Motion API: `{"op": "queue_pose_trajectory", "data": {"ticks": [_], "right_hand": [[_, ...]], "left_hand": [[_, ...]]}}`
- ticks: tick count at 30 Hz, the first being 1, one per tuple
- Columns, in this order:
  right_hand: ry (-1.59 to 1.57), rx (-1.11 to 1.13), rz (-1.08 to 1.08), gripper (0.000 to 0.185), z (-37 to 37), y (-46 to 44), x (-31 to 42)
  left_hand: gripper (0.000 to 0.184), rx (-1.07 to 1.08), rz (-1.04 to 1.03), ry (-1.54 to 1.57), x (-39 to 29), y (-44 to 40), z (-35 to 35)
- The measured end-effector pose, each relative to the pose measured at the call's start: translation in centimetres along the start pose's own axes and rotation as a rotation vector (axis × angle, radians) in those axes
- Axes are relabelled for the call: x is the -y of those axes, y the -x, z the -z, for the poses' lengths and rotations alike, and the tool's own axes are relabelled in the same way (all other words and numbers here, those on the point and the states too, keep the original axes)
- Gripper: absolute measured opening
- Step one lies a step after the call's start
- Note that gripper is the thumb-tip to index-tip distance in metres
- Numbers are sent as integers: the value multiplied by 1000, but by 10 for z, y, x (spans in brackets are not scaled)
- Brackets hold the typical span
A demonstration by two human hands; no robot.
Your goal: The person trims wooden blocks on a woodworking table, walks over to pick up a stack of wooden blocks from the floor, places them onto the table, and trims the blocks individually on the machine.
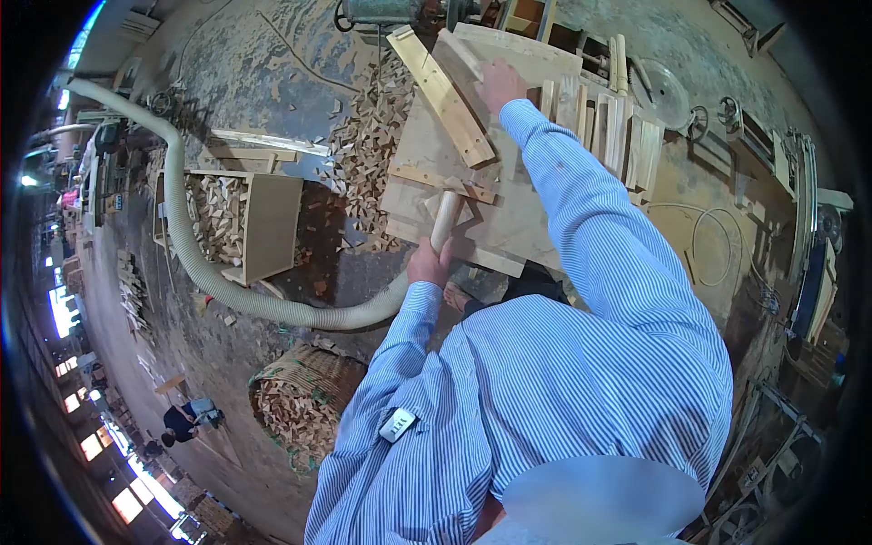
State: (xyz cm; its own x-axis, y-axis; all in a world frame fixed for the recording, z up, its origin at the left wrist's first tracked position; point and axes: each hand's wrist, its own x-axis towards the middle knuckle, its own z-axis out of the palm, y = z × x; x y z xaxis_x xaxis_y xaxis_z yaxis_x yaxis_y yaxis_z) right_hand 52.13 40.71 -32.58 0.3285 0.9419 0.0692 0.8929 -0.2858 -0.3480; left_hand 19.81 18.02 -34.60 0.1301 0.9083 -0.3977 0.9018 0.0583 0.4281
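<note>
My left hand (429, 262) is wrapped round the lower end of a pale wooden piece (445, 221) at the near edge of a wooden worktable (522, 204). Farther forward, my right hand (500, 85) is at the end of another pale wooden piece (460, 54); its fingers are bent and partly hidden. Between the hands, a long board (442, 95) lies slantwise on the worktable, close to a thin wooden strip (442, 183) that crosses the surface. Several wooden pieces (622, 136) stand in a row to the right of my right forearm.
Offcuts (371, 154) are heaped left of the worktable. A wooden box (272, 227) and a woven basket (309, 377) hold more offcuts. A ribbed hose (191, 222) curves across the floor. Another person (189, 421) is at the lower left. Machinery (386, 11) stands beyond the table.
</note>
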Motion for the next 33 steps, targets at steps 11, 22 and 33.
{"op": "queue_pose_trajectory", "data": {"ticks": [11,22,33], "right_hand": [[-294,-33,-153,36,-49,5,14],[-369,56,-147,42,-57,-21,30],[-388,-54,-108,39,-50,-37,25]], "left_hand": [[50,6,-23,5,12,2,-5],[54,40,-5,-7,10,2,-2],[54,63,2,-14,-2,-14,-3]]}}
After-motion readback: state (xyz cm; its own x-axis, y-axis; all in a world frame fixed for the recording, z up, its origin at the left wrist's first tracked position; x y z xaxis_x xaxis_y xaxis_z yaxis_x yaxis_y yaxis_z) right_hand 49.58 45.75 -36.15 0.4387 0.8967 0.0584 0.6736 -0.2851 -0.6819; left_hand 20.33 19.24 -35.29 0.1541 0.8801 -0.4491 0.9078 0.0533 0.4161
